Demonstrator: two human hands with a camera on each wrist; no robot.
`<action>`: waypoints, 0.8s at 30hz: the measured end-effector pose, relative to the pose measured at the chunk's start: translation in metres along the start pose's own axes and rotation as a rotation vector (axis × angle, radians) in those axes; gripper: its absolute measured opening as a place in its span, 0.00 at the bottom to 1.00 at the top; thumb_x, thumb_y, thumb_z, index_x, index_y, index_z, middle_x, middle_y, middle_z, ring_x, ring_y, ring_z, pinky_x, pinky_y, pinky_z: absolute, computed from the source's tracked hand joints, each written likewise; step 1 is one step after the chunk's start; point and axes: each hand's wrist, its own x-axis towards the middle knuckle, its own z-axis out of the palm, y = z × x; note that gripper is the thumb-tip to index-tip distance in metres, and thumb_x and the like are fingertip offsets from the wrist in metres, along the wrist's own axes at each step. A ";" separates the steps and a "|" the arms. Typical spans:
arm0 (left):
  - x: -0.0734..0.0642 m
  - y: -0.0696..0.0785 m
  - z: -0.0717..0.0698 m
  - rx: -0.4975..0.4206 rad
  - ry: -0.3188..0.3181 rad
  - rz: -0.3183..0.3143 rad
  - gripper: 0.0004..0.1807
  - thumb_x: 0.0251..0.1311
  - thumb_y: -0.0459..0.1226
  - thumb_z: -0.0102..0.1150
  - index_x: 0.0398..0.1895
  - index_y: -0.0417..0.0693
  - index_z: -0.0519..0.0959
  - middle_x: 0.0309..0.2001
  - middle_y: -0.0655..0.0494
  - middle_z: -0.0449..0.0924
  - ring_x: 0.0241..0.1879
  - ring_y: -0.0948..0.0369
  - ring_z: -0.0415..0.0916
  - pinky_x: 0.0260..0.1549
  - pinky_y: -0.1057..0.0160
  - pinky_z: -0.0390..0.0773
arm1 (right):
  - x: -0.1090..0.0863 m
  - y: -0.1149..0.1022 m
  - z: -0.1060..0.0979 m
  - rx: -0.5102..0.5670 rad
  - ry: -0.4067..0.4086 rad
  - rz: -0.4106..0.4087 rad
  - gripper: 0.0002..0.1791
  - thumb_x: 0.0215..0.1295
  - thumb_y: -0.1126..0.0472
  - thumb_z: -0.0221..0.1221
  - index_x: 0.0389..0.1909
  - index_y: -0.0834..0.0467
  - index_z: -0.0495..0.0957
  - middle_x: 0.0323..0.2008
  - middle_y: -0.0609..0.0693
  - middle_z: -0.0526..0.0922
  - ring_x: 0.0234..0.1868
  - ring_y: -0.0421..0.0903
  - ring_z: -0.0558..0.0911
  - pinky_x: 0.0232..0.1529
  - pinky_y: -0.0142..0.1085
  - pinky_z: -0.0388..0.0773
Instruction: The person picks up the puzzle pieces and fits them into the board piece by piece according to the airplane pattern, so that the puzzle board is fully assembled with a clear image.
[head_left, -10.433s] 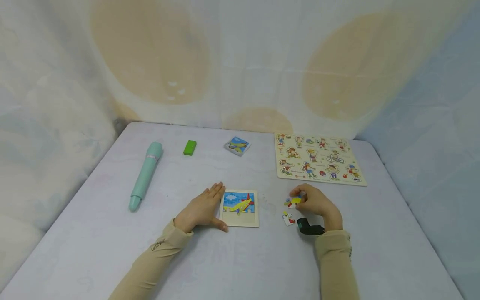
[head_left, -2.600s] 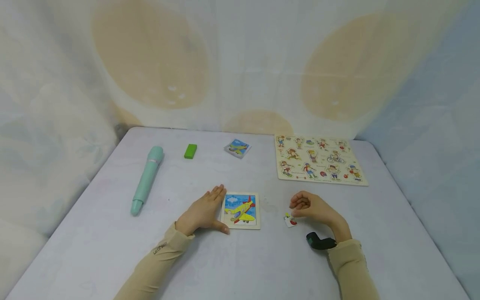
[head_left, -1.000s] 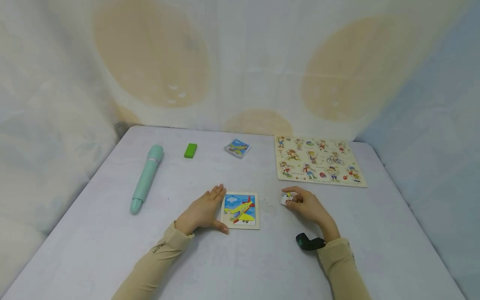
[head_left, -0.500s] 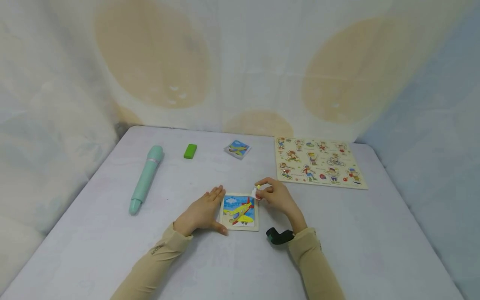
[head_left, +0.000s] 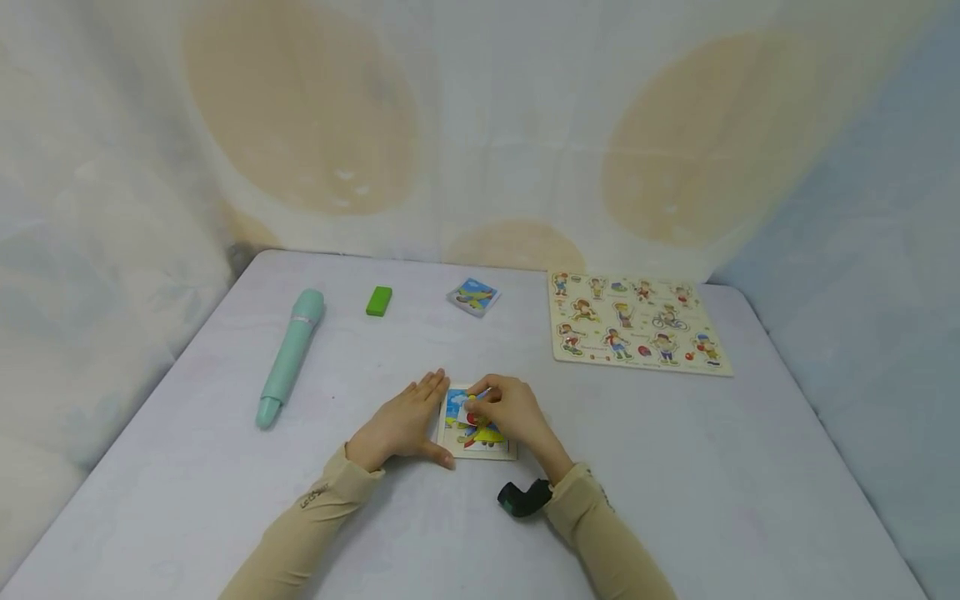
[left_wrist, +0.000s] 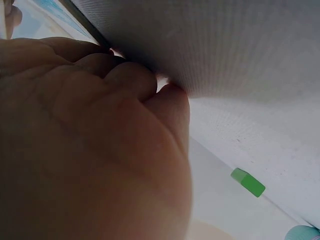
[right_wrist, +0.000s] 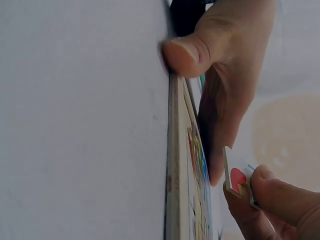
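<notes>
A small square wooden jigsaw tray (head_left: 491, 455) with a yellow airplane picture lies on the table. My left hand (head_left: 400, 427) rests along its left edge, fingers straight and thumb spread at the near corner. My right hand (head_left: 516, 410) is over the tray and pinches a jigsaw piece (right_wrist: 236, 176) between thumb and fingers. That piece, white with a red patch, is held tilted above the tray in the right wrist view. The right hand hides the upper right of the picture. The left wrist view shows mostly the back of the left hand (left_wrist: 100, 135).
A mint-green microphone-shaped object (head_left: 291, 358) lies at the left. Toward the back are a green block (head_left: 378, 301) and a small airplane picture card (head_left: 473, 296). A larger wooden puzzle board (head_left: 637, 321) with child figures lies at the back right.
Loose pieces at the right went into the tray. My right hand picked up the last one there and carried it left over the tray. The left hand stayed in place.
</notes>
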 end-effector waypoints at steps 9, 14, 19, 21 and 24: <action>-0.001 -0.001 -0.001 -0.005 0.014 0.033 0.70 0.34 0.63 0.74 0.74 0.31 0.50 0.76 0.36 0.46 0.76 0.44 0.45 0.74 0.45 0.52 | -0.003 -0.001 0.017 -0.019 -0.070 -0.110 0.07 0.57 0.59 0.68 0.36 0.55 0.84 0.24 0.48 0.86 0.21 0.35 0.79 0.23 0.27 0.74; -0.002 -0.001 -0.001 -0.007 0.025 0.042 0.70 0.34 0.63 0.74 0.73 0.30 0.51 0.76 0.36 0.47 0.76 0.44 0.46 0.73 0.45 0.53 | -0.005 -0.003 0.022 -0.018 -0.111 -0.103 0.06 0.57 0.59 0.67 0.35 0.54 0.84 0.22 0.46 0.85 0.19 0.34 0.78 0.21 0.28 0.75; -0.003 -0.001 -0.002 -0.005 0.024 0.046 0.70 0.35 0.63 0.74 0.74 0.31 0.51 0.76 0.36 0.47 0.76 0.44 0.46 0.74 0.45 0.53 | -0.004 -0.002 0.021 -0.088 -0.120 -0.096 0.04 0.56 0.58 0.68 0.32 0.53 0.85 0.24 0.44 0.84 0.25 0.34 0.76 0.27 0.26 0.72; -0.003 -0.001 -0.002 -0.003 0.026 0.048 0.70 0.34 0.63 0.74 0.74 0.31 0.51 0.76 0.37 0.47 0.76 0.45 0.46 0.73 0.45 0.53 | -0.004 -0.002 0.021 -0.131 -0.114 -0.093 0.05 0.55 0.57 0.69 0.32 0.52 0.86 0.26 0.44 0.84 0.27 0.35 0.76 0.29 0.27 0.71; -0.002 -0.001 -0.001 -0.001 0.032 0.051 0.70 0.34 0.63 0.74 0.73 0.30 0.51 0.76 0.36 0.47 0.76 0.44 0.46 0.73 0.45 0.53 | -0.005 -0.002 0.023 -0.213 -0.083 -0.085 0.09 0.53 0.55 0.71 0.36 0.50 0.86 0.34 0.47 0.80 0.31 0.40 0.74 0.32 0.30 0.70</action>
